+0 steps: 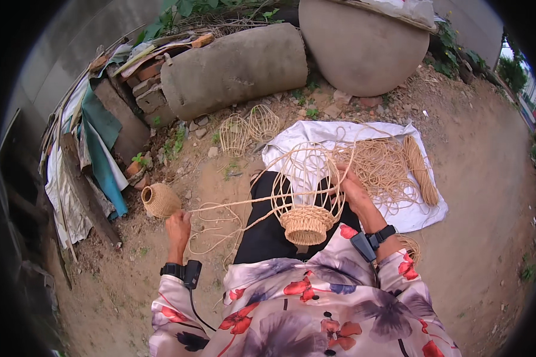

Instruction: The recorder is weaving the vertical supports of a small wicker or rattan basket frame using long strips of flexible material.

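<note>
A wire basket frame (304, 163) rests over my lap, its lower end wrapped in a woven band (307, 225) of tan cord. My right hand (349, 189) is closed around the frame's right side, by the upright wires. Out to the left, my left hand (177, 231) pinches a tan cord (220, 206), which runs taut from the fist to the frame. More slack cord loops below it. Just beyond my left hand a small woven basket (162, 201) lies on its side on the dirt.
Ahead to the right, a white sheet (429, 221) bears a tangled cord pile (378, 169) and a tied cord bundle (420, 169). Bare wire frames (234, 135) stand on the ground beyond my knees. Behind them lie a concrete cylinder (232, 71) and a big rounded slab (363, 50); boards and tarps (92, 119) lean at left.
</note>
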Demonstrator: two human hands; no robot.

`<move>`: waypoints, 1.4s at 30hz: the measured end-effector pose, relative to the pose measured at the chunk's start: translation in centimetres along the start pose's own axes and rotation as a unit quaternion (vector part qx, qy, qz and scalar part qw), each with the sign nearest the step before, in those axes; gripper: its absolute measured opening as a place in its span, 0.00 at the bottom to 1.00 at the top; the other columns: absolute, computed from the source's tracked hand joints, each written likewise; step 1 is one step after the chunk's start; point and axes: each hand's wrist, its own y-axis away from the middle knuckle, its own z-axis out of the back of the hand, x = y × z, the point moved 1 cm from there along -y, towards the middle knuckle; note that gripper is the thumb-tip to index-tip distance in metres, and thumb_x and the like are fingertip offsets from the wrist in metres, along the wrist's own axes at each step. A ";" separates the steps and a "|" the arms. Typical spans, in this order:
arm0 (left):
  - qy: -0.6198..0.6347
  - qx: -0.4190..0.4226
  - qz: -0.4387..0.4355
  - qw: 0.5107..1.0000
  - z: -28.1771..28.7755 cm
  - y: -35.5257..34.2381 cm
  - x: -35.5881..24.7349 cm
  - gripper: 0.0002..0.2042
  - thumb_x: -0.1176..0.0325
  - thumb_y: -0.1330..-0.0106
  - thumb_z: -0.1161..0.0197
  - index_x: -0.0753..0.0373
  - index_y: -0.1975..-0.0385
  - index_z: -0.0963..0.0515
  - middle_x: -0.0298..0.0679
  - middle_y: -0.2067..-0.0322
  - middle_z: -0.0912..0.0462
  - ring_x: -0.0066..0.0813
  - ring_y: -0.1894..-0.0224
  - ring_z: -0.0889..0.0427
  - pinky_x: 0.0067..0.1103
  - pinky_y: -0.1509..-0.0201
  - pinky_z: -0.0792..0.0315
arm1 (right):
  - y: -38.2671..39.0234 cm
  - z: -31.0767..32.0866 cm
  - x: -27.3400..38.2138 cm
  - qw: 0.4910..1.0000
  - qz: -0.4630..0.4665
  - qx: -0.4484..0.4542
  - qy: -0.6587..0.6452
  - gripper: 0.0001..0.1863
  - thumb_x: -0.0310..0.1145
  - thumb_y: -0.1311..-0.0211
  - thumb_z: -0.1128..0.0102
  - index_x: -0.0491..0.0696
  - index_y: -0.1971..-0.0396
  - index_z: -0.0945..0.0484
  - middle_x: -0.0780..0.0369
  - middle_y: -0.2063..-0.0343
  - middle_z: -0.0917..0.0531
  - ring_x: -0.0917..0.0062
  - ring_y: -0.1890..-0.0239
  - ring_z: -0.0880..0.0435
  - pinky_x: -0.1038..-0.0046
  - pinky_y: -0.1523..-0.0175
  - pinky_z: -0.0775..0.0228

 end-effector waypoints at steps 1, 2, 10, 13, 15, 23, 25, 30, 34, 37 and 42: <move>-0.092 -0.004 0.099 0.991 -0.4 1.3 6.8 0.05 0.72 0.41 0.36 0.64 0.68 0.18 0.49 0.72 0.16 0.34 0.72 0.16 0.29 0.67 0.22 | -0.2 -0.6 0.0 1.000 0.003 0.008 -0.001 0.26 0.36 0.39 0.50 0.50 0.40 0.40 0.61 0.63 0.24 0.76 0.73 0.20 0.72 0.74 0.24; -0.144 -0.014 0.148 0.978 -0.9 2.3 10.7 0.05 0.72 0.43 0.35 0.63 0.67 0.17 0.49 0.71 0.16 0.33 0.72 0.15 0.29 0.67 0.22 | -0.4 -1.2 0.0 1.000 -0.005 0.012 0.005 0.26 0.36 0.39 0.50 0.50 0.40 0.40 0.61 0.63 0.24 0.76 0.74 0.20 0.71 0.75 0.24; 0.237 0.004 -0.185 0.954 1.0 2.0 -20.2 0.09 0.66 0.37 0.38 0.64 0.62 0.19 0.42 0.70 0.18 0.30 0.73 0.20 0.26 0.67 0.26 | 0.0 -0.2 0.0 0.999 -0.035 -0.010 -0.039 0.27 0.33 0.41 0.46 0.50 0.41 0.39 0.59 0.64 0.23 0.74 0.74 0.19 0.71 0.77 0.23; 0.211 -0.012 -0.289 0.934 0.0 2.2 -21.8 0.09 0.66 0.36 0.39 0.65 0.64 0.19 0.43 0.71 0.19 0.30 0.75 0.21 0.28 0.69 0.28 | -0.1 -0.4 0.3 0.999 -0.032 -0.001 -0.040 0.27 0.33 0.42 0.46 0.49 0.41 0.39 0.59 0.64 0.23 0.74 0.73 0.19 0.70 0.76 0.23; 0.174 -0.030 -0.297 0.938 0.2 2.2 -21.1 0.08 0.66 0.36 0.40 0.63 0.66 0.19 0.44 0.66 0.17 0.32 0.69 0.19 0.26 0.62 0.26 | 0.1 -0.3 0.2 1.000 -0.013 0.000 -0.025 0.27 0.33 0.42 0.45 0.48 0.42 0.38 0.60 0.64 0.24 0.74 0.72 0.19 0.69 0.74 0.22; -0.158 -0.108 0.098 0.977 -4.7 0.8 3.6 0.18 0.54 0.40 0.39 0.55 0.53 0.19 0.54 0.66 0.17 0.57 0.59 0.21 0.40 0.53 0.27 | 0.2 -0.4 -0.4 1.000 -0.006 -0.014 -0.011 0.24 0.34 0.41 0.47 0.49 0.44 0.36 0.58 0.60 0.24 0.72 0.65 0.19 0.67 0.71 0.23; -0.131 -0.108 0.070 0.983 -4.3 0.4 3.5 0.18 0.56 0.39 0.39 0.56 0.52 0.20 0.51 0.64 0.18 0.52 0.60 0.21 0.37 0.55 0.26 | 0.4 -0.4 -0.1 0.999 -0.004 -0.033 -0.017 0.20 0.35 0.40 0.46 0.46 0.48 0.31 0.57 0.61 0.21 0.71 0.65 0.18 0.65 0.67 0.24; 0.179 -0.016 0.039 0.983 -3.5 1.0 -1.4 0.20 0.65 0.35 0.39 0.62 0.44 0.28 0.39 0.53 0.20 0.26 0.71 0.22 0.21 0.67 0.25 | 0.9 1.5 0.7 0.927 0.160 -0.178 0.287 0.15 0.38 0.39 0.44 0.44 0.58 0.23 0.58 0.67 0.16 0.74 0.62 0.17 0.72 0.54 0.28; 0.568 0.143 0.004 0.811 -0.7 1.6 -17.0 0.17 0.67 0.34 0.40 0.64 0.47 0.29 0.39 0.60 0.19 0.12 0.80 0.29 0.12 0.80 0.32 | 0.6 2.6 1.0 0.949 0.195 -0.186 0.162 0.13 0.35 0.39 0.43 0.42 0.59 0.22 0.58 0.66 0.16 0.77 0.63 0.18 0.75 0.54 0.28; 0.630 0.205 0.013 0.749 -1.3 1.5 -21.1 0.14 0.70 0.35 0.40 0.65 0.51 0.28 0.37 0.66 0.19 0.11 0.80 0.31 0.10 0.79 0.33 | 3.3 -0.4 5.5 0.934 0.272 -0.164 0.167 0.13 0.33 0.38 0.44 0.41 0.59 0.23 0.57 0.66 0.17 0.75 0.63 0.18 0.75 0.55 0.28; 0.576 0.221 -0.017 0.787 -2.8 -1.3 -22.3 0.11 0.73 0.38 0.38 0.63 0.57 0.25 0.28 0.74 0.24 0.12 0.79 0.31 0.11 0.78 0.37 | 5.1 -3.8 5.8 0.874 0.382 -0.115 0.277 0.12 0.30 0.41 0.45 0.41 0.59 0.25 0.53 0.71 0.20 0.60 0.71 0.21 0.63 0.62 0.29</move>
